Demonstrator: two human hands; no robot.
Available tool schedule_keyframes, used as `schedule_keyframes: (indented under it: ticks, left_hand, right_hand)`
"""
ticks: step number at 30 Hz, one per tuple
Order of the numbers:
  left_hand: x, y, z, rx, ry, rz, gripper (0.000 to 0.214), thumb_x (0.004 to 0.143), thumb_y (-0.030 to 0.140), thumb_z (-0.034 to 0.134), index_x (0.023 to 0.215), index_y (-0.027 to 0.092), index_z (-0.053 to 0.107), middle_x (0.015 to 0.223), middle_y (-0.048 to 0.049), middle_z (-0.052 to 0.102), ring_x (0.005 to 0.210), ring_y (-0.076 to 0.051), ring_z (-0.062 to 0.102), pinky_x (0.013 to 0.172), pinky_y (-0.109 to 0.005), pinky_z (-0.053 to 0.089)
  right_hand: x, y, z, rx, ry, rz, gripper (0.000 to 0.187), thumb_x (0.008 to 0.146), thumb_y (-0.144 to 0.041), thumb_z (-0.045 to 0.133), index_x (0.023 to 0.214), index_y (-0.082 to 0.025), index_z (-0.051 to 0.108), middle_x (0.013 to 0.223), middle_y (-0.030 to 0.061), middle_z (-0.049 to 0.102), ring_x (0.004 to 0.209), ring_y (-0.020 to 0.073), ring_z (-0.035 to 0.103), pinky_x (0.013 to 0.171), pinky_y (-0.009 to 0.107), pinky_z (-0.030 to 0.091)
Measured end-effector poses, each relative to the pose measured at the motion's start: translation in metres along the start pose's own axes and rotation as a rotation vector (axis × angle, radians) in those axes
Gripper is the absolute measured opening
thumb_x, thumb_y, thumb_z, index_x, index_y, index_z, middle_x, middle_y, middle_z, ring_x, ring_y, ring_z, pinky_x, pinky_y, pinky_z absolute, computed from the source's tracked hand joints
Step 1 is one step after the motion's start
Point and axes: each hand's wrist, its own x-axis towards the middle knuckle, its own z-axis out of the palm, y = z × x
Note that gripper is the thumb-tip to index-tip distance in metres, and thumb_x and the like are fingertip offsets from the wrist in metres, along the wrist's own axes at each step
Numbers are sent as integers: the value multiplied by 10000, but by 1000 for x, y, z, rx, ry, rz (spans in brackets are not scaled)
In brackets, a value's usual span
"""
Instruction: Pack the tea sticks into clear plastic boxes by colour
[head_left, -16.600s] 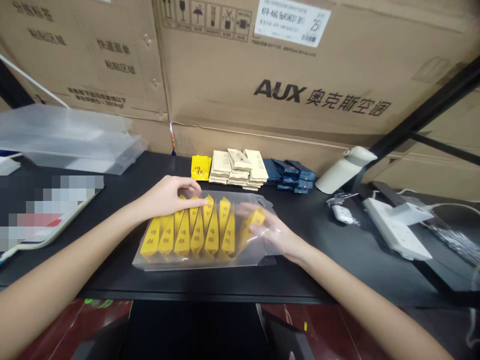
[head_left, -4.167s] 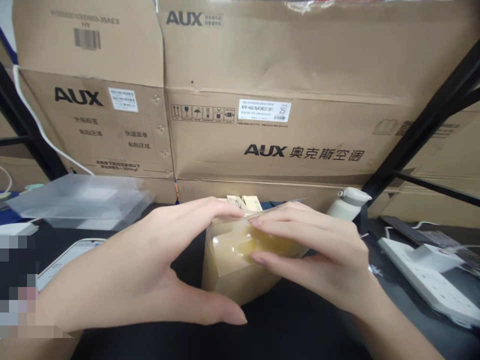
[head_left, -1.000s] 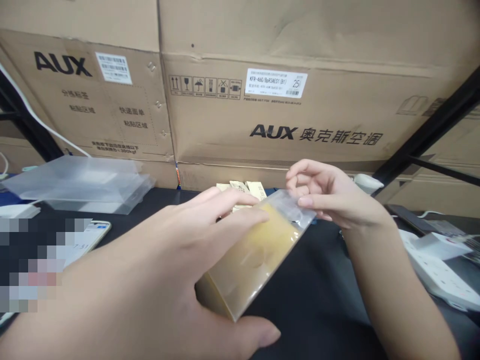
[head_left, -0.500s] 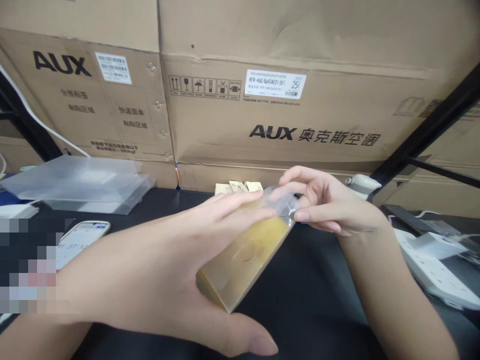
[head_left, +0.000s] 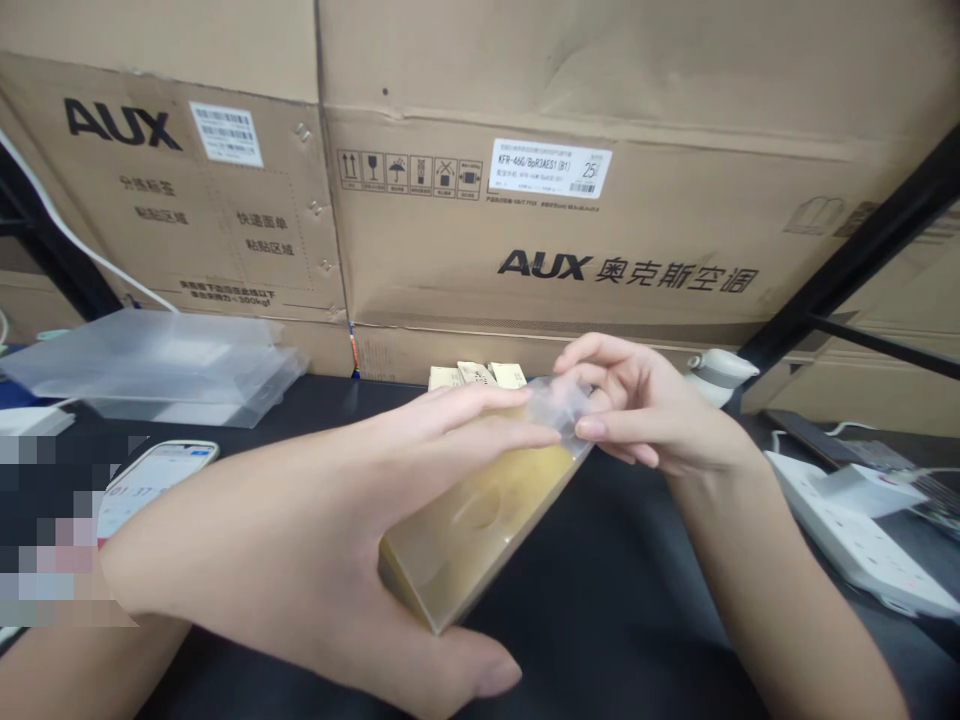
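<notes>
A slim see-through plastic box (head_left: 480, 530), yellowish inside, is tilted across the middle of the view, its near corner pointing down toward me. My left hand (head_left: 330, 510) lies around its left side, fingers along the upper face and thumb stretched out below the near corner. At the far end, the box's clear plastic flap (head_left: 553, 402) sits between the curled fingers and thumb of my right hand (head_left: 637, 405). My left fingers partly cover the box's upper face, and what gives the yellow colour cannot be made out.
Behind the black table (head_left: 585, 620) stand large cardboard cartons (head_left: 420, 260). Small cream packets (head_left: 476, 375) lie beyond my hands. On the left are clear plastic sheets (head_left: 187, 365) and a phone (head_left: 161, 480); on the right, a white power strip (head_left: 862, 550) and a grey-white object (head_left: 724, 375).
The near end of the box and my left hand have shifted slightly left and down. My right thumb has moved slightly left on the flap.
</notes>
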Motion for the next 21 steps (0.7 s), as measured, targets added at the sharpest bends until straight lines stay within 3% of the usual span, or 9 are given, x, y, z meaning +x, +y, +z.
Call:
schedule_keyframes:
  ticks: [2, 4, 7, 12, 21]
  left_hand:
    - [-1, -1, 0, 37, 11, 11, 927, 707, 342, 729, 1521, 391, 287, 1550, 33, 386, 1430, -340, 337, 1174, -450, 353]
    - [-1, -2, -1, 59, 3, 24, 900, 698, 317, 722, 1504, 378, 325, 1537, 30, 410, 1411, -333, 375, 1167, -444, 365]
    - [3, -4, -5, 47, -29, 77, 867, 678, 283, 710, 1473, 336, 368, 1515, 11, 449, 1362, -311, 451, 1116, -407, 435]
    - [12, -9, -14, -45, -75, 97, 816, 650, 234, 691, 1421, 310, 436, 1496, -3, 479, 1341, -307, 480, 1068, -397, 477]
    - [13, -18, -11, -195, -99, 158, 802, 623, 218, 690, 1392, 315, 485, 1466, -2, 514, 1309, -314, 510, 1082, -417, 453]
  right_hand:
    - [-1, -1, -1, -126, 81, -99, 373, 633, -163, 863, 952, -200, 672, 826, -11, 699, 453, 30, 553, 402, 126, 456]
    - [-1, -2, -1, -252, 103, -215, 364, 608, -199, 884, 930, -208, 715, 992, 38, 713, 716, 109, 680, 598, 192, 573]
    - [-1, -3, 0, -393, 54, -345, 251, 687, -262, 844, 922, -234, 761, 1228, 70, 677, 1059, 210, 675, 881, 325, 581]
    - [-5, -5, 7, -531, 5, -424, 177, 849, -199, 697, 992, -270, 772, 1039, 32, 763, 1007, 202, 712, 901, 351, 579]
    - [-17, -17, 0, -640, -87, -487, 379, 770, -116, 756, 1108, -286, 736, 1069, 14, 760, 997, 195, 724, 897, 312, 588]
